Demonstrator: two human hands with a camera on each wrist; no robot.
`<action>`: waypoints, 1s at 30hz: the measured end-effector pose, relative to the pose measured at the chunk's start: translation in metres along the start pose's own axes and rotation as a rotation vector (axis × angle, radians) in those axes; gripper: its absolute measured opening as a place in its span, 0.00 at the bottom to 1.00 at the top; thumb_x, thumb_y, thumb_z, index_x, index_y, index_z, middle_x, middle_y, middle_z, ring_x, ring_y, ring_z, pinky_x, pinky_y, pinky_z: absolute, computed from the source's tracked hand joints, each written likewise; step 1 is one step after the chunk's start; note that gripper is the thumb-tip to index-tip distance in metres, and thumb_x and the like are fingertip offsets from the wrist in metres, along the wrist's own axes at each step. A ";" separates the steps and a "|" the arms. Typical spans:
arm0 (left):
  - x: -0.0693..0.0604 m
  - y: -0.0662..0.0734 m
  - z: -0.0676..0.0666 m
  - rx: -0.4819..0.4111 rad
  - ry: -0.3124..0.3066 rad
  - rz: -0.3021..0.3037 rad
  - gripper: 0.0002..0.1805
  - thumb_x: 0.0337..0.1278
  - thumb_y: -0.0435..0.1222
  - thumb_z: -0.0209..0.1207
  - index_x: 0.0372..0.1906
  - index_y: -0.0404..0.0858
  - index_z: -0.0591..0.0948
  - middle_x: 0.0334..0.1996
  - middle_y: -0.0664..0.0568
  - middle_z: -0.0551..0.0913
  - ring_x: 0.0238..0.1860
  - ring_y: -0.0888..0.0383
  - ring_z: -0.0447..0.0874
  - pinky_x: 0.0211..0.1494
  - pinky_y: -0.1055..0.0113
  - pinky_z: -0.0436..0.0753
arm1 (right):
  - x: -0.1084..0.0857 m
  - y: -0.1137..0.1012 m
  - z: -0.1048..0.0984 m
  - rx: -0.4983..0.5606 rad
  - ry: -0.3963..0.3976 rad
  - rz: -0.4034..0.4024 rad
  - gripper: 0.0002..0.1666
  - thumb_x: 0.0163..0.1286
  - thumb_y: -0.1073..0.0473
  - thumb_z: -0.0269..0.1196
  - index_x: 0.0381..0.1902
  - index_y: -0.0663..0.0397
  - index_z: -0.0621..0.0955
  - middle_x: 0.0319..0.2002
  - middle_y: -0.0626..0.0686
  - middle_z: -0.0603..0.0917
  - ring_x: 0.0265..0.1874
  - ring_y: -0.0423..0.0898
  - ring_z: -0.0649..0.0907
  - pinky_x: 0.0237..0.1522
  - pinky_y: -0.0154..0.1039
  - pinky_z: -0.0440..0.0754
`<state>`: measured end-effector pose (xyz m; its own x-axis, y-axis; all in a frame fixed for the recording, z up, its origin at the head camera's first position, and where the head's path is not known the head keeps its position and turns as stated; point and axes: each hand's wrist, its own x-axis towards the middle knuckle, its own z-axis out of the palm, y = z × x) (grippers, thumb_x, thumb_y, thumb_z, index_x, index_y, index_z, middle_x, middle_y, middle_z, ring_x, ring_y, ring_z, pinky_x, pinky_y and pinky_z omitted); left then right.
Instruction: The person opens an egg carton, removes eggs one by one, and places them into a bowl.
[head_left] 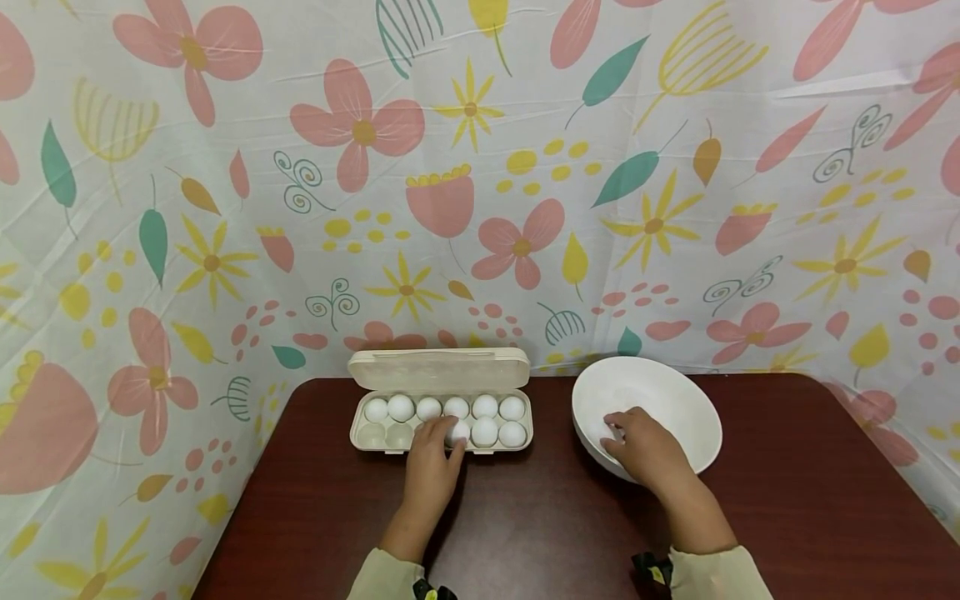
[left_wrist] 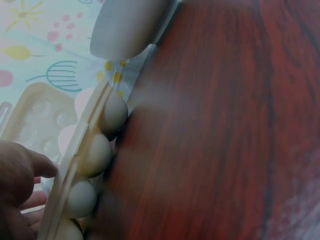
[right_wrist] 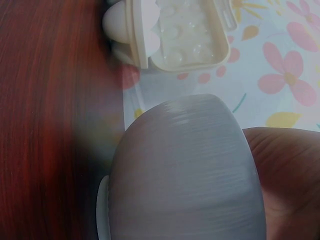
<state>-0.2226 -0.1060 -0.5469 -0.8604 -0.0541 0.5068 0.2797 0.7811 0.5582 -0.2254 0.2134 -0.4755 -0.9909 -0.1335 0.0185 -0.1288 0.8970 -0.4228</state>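
Observation:
My left hand reaches into the front row of an open cream egg carton. Its thumb and fingers grip a white egg there. More white eggs fill the back row and the front right wells; two front left wells are bare, and the hand hides the well beside them. In the left wrist view the thumb lies over the carton's rim. My right hand reaches over the near left rim of a white bowl, fingers bent. White against white, whatever lies between its fingers and thumb cannot be made out.
The carton's lid stands raised at the back. Both containers rest on a dark red-brown table, near its far edge. A floral cloth hangs right behind them. Bare tabletop lies between carton and bowl.

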 end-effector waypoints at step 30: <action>0.002 0.012 -0.009 -0.102 0.113 -0.040 0.21 0.51 0.35 0.74 0.52 0.39 0.84 0.49 0.45 0.83 0.53 0.46 0.82 0.57 0.51 0.81 | -0.002 -0.001 -0.005 0.079 0.084 -0.007 0.22 0.74 0.54 0.60 0.59 0.62 0.81 0.55 0.67 0.79 0.46 0.58 0.85 0.49 0.58 0.82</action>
<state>-0.2175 -0.1021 -0.5331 -0.8197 -0.1577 0.5507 0.2932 0.7104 0.6399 -0.2233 0.2148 -0.4708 -0.9902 -0.1012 0.0959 -0.1356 0.8596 -0.4927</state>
